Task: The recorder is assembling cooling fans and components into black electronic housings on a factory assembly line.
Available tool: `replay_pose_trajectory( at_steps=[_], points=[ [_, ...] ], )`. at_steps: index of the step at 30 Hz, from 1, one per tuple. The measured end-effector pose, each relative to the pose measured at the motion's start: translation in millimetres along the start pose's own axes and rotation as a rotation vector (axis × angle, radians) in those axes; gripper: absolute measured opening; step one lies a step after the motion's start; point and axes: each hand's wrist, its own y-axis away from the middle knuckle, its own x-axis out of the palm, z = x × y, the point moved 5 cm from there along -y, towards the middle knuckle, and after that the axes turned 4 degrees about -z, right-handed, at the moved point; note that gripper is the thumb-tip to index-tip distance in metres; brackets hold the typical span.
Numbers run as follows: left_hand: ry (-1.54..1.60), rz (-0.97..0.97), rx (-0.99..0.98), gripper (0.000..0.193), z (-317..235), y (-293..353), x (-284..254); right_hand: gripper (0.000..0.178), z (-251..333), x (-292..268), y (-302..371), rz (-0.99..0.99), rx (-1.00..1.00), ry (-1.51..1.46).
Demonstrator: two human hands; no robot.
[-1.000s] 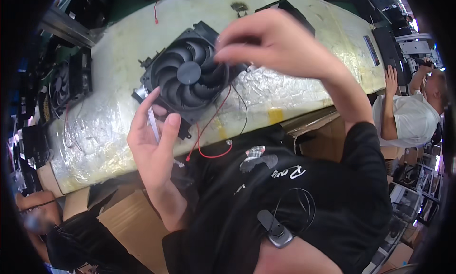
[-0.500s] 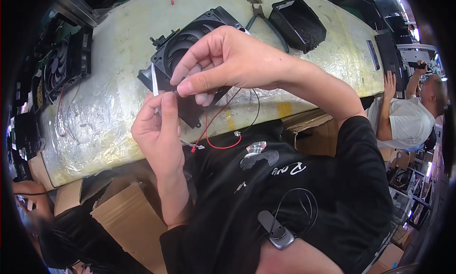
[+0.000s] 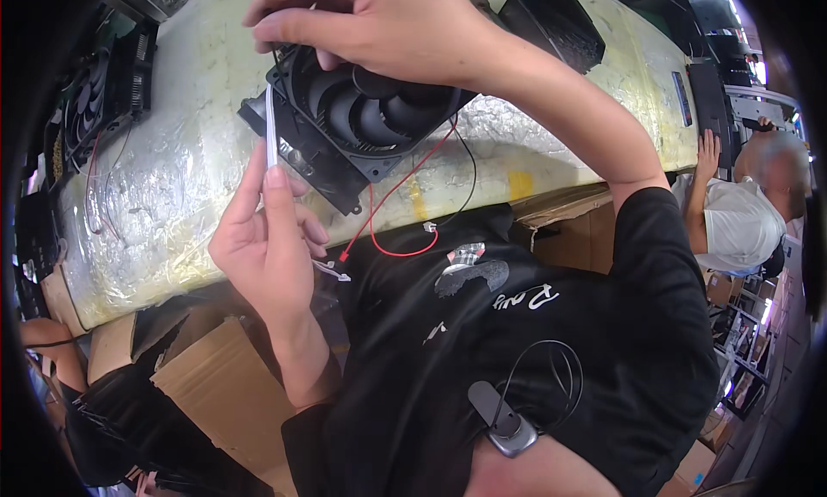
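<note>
Plainly, with the fan (image 3: 366, 114) as our clock centre on the tabletop (image 3: 177, 204), our worry starts at eight o'clock: the white strip (image 3: 271, 131) could kink or slip free if our pinch loosens or pulls sideways. From six round to four, red wires (image 3: 403, 255) trail over the edge onto our shirt (image 3: 534, 372) — a snag there might drag the fan askew.

Our left hand (image 3: 267, 234), at seven, pinches the strip's lower end between thumb and forefinger, its other fingers loosely curled. Our right hand (image 3: 379, 23) reaches across the fan, fingertips at ten o'clock — thumb and fingers half closed, and we cannot tell what they grip.
</note>
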Motion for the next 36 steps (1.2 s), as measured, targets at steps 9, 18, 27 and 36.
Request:
replay_pose_trajectory(
  at_steps=[9,18,27,36],
  points=[
    [0.060,0.075,-0.024,0.033,6.3,2.3,-4.7,0.021,-6.6,15.8,-4.0,0.185,-0.018,0.134],
    [0.076,0.088,-0.049,0.032,9.8,0.8,-6.1,0.020,-12.5,15.6,-5.3,0.203,0.080,0.057],
    [0.080,0.087,-0.055,0.031,9.2,0.1,-5.2,0.022,-12.6,14.8,-5.2,0.207,0.238,-0.025],
    [0.028,0.128,-0.088,0.032,2.0,2.3,-4.8,0.019,-14.8,17.1,0.6,0.241,0.062,0.087]
  ],
)
